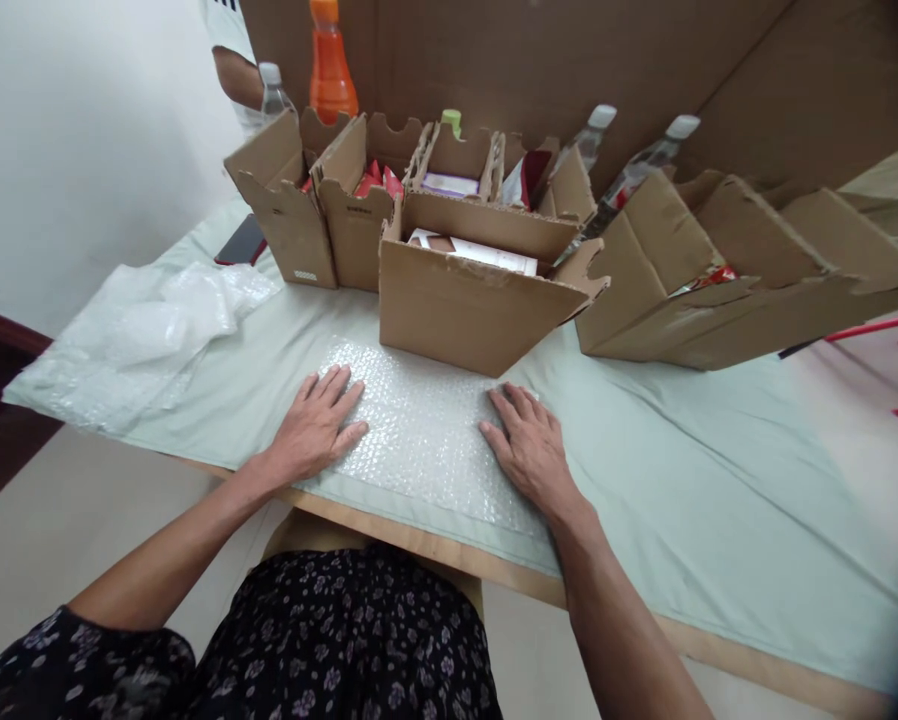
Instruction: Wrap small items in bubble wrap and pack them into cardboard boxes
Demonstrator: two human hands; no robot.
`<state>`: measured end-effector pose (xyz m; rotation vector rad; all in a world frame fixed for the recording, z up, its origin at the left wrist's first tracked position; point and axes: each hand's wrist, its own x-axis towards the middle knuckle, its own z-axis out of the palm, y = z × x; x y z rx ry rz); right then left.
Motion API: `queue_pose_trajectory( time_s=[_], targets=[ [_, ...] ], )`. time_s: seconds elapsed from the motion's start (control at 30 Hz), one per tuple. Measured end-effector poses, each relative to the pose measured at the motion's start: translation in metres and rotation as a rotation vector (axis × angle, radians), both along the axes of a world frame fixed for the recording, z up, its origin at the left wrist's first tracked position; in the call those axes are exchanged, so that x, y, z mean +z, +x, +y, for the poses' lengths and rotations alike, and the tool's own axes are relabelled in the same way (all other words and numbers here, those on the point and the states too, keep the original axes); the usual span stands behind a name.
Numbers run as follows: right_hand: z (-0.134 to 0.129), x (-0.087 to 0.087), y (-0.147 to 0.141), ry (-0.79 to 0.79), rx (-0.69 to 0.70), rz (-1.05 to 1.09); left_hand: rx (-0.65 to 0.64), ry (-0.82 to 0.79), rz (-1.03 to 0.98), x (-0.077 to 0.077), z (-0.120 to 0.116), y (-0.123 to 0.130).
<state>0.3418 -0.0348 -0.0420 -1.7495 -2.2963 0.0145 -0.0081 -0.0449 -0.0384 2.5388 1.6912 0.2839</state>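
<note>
A sheet of bubble wrap [426,440] lies flat on the pale green tablecloth [689,480] right in front of me. On its left edge rests my left hand [315,425], palm down with the fingers spread. My right hand [528,440] lies palm down over the right edge of the sheet, its fingers stretched out. Neither hand holds anything. Just behind the sheet stands an open cardboard box [456,310] with a white and brown packet [479,252] inside.
More open cardboard boxes [288,220] line the back, with a larger one [666,310] at right. Bottles, one orange [333,75], stand behind them. Crumpled bubble wrap [149,330] and a dark phone-like object [241,242] lie at left. A person's arm [239,78] shows behind.
</note>
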Motion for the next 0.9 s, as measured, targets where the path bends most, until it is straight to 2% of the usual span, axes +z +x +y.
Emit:
queue_pose_trajectory(
  time_s=[0.1, 0.27, 0.4, 0.5, 0.73, 0.9],
  targets=[
    [-0.015, -0.001, 0.007, 0.025, 0.039, 0.064, -0.03, 0.035, -0.036, 0.001, -0.002, -0.001],
    [-0.051, 0.003, 0.014, 0.156, 0.091, 0.157, -0.038, 0.109, -0.099, 0.003, -0.005, -0.002],
    [-0.069, 0.013, 0.008, 0.039, 0.259, 0.133, -0.054, 0.088, -0.112, 0.002, -0.005, -0.002],
    [-0.074, 0.016, 0.0, -0.027, 0.297, 0.08, -0.047, 0.074, -0.111, 0.001, -0.005, -0.002],
    [-0.073, 0.008, -0.008, 0.097, 0.258, 0.015, -0.05, 0.078, -0.087, 0.002, -0.005, -0.002],
    [-0.072, 0.009, -0.009, 0.098, 0.257, 0.015, -0.06, 0.096, -0.063, 0.002, -0.006, -0.003]
  ],
)
